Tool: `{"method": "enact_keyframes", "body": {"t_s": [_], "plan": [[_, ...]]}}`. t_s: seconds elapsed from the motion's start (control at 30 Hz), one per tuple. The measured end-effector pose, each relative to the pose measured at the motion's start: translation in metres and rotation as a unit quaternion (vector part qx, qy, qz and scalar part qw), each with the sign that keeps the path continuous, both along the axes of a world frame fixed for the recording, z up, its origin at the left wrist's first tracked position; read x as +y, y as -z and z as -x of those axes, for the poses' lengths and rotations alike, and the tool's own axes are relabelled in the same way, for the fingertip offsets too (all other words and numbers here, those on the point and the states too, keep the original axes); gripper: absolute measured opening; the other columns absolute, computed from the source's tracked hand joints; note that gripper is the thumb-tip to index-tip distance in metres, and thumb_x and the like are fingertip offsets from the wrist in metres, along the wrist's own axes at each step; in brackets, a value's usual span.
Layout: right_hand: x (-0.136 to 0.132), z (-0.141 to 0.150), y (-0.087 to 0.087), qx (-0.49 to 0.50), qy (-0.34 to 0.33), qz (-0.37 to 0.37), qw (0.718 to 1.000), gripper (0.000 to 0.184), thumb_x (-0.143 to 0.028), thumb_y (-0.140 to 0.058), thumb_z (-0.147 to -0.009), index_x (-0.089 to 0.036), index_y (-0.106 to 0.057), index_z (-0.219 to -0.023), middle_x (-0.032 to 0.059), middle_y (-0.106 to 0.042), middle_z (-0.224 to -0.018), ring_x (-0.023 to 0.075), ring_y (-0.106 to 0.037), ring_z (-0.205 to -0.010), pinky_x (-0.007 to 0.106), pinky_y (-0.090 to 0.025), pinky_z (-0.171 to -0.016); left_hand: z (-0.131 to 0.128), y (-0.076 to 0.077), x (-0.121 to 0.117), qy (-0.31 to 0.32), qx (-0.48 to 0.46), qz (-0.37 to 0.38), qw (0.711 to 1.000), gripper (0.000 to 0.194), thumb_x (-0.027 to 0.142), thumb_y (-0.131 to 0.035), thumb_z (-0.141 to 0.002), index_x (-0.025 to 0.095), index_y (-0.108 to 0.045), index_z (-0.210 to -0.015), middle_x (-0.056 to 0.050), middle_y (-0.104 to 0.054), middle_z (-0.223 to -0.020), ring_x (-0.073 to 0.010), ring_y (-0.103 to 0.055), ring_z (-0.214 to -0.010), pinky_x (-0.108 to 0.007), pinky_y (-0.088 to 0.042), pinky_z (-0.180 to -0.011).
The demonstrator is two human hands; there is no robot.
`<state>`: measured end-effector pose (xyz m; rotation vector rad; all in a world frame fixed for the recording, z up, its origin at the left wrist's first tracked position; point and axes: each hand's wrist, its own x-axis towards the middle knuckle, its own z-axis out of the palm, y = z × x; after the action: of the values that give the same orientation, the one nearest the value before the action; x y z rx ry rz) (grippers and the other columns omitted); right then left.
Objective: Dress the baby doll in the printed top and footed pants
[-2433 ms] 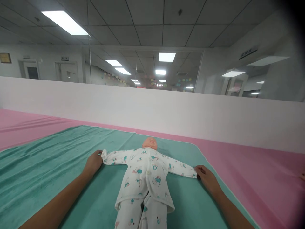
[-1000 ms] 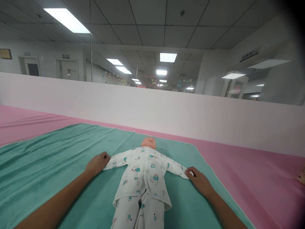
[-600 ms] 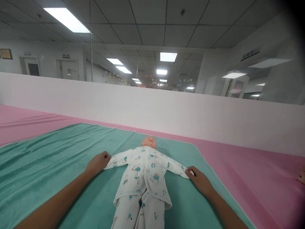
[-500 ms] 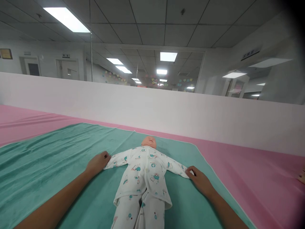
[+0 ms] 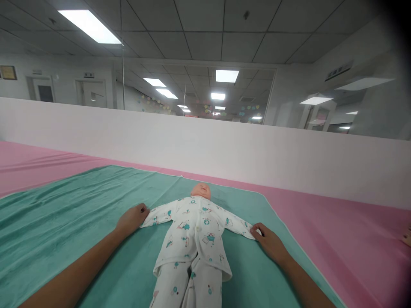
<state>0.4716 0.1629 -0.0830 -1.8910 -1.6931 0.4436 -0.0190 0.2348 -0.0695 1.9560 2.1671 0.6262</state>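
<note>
A baby doll (image 5: 201,191) lies on its back, head at the far end, on a green blanket (image 5: 105,188). It wears a white printed pyjama top (image 5: 197,226) and matching trousers (image 5: 205,284). Both of its sleeves stretch out sideways. My left hand (image 5: 132,219) is closed on the end of the left-side sleeve (image 5: 159,214). At the other side my right hand (image 5: 269,240) pinches the end of the right-side sleeve (image 5: 239,224) between thumb and fingers. The doll's hands are hidden, and its lower legs run out of view at the bottom.
Pink covering (image 5: 321,214) shows around the blanket. A low white wall (image 5: 205,145) runs along the back, with glass panels (image 5: 199,94) above it. At the far right edge, part of another person's bare skin (image 5: 407,237) appears on the pink surface.
</note>
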Motion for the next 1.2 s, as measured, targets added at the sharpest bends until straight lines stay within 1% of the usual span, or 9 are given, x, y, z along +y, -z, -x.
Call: {"method": "enact_keyframes", "body": {"t_s": [0.37, 0.63, 1.03, 1.2], "plan": [[-0.0012, 0.0001, -0.001, 0.003, -0.002, 0.001, 1.0, 0.038, -0.059, -0.033, -0.08, -0.026, -0.051, -0.083, -0.0014, -0.059, -0.072, 0.0191, -0.055, -0.067, 0.026, -0.035, -0.059, 0.0025, 0.0037, 0.0034, 0.002, -0.008, -0.014, 1.0, 0.03, 0.043, -0.037, -0.082, 0.02, -0.052, -0.072, -0.006, -0.064, -0.076, -0.0203, -0.056, -0.069, -0.025, -0.031, -0.054], [-0.0007, -0.0008, 0.0, 0.005, -0.002, 0.005, 1.0, 0.037, -0.058, -0.034, -0.08, -0.027, -0.053, -0.084, -0.0021, -0.061, -0.075, 0.0184, -0.055, -0.068, 0.026, -0.036, -0.06, -0.0005, -0.0007, -0.0001, -0.002, -0.003, -0.005, 1.0, 0.029, 0.043, -0.037, -0.081, 0.02, -0.053, -0.072, -0.006, -0.064, -0.077, -0.021, -0.057, -0.069, -0.025, -0.029, -0.052], [0.0008, -0.0016, 0.0007, 0.001, -0.004, 0.001, 1.0, 0.037, -0.058, -0.034, -0.08, -0.026, -0.053, -0.084, -0.0021, -0.06, -0.073, 0.018, -0.054, -0.067, 0.026, -0.036, -0.06, 0.0028, 0.0039, 0.003, 0.0, -0.007, -0.015, 1.0, 0.029, 0.043, -0.037, -0.081, 0.02, -0.053, -0.073, -0.006, -0.064, -0.076, -0.0204, -0.056, -0.068, -0.025, -0.03, -0.054], [0.0015, -0.0016, 0.0004, -0.004, -0.005, 0.0, 1.0, 0.037, -0.058, -0.034, -0.08, -0.026, -0.053, -0.084, -0.0019, -0.061, -0.076, 0.0185, -0.055, -0.069, 0.027, -0.037, -0.062, 0.0021, 0.0033, 0.0027, 0.0, -0.002, -0.012, 1.0, 0.029, 0.043, -0.036, -0.082, 0.02, -0.052, -0.072, -0.006, -0.064, -0.076, -0.0204, -0.056, -0.068, -0.025, -0.029, -0.053]]}}
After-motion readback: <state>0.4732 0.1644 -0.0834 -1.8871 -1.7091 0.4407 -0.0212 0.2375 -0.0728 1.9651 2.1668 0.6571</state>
